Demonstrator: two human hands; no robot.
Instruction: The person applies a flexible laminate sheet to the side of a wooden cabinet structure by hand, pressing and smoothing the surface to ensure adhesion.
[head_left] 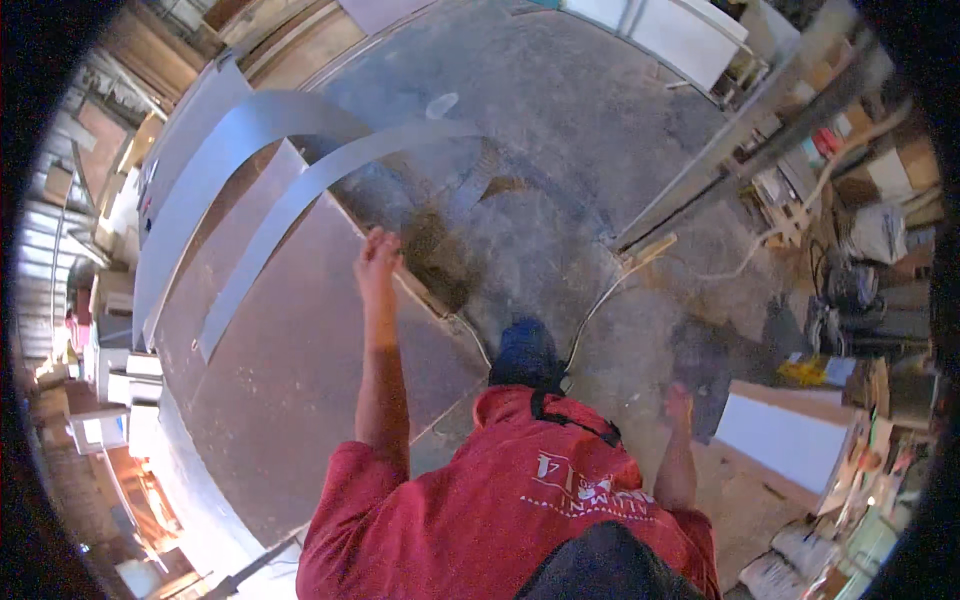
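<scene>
My left hand (378, 257) is over the right edge of a large brown panel tabletop (310, 370), its fingers loosely bent and a little apart, with nothing seen in them. Whether it touches the edge is unclear. Beyond it, a narrow pale grey strip (310, 182) lies across the tabletop, curving in this view past the far edge. Farther left runs a wider grey strip (212, 170). My right hand (679, 402) hangs out at my right side, smeared by motion, so its fingers cannot be made out. The nearest thing to it is a white-topped board (780, 435).
Concrete floor (560, 110) stretches ahead. A post (700, 180) rises at the right, near a cable (597, 305) on the floor. Shelves and piled materials (880, 230) line the right side. Sheet panels (300, 40) lean at the far left, and white cabinets (680, 40) stand far ahead.
</scene>
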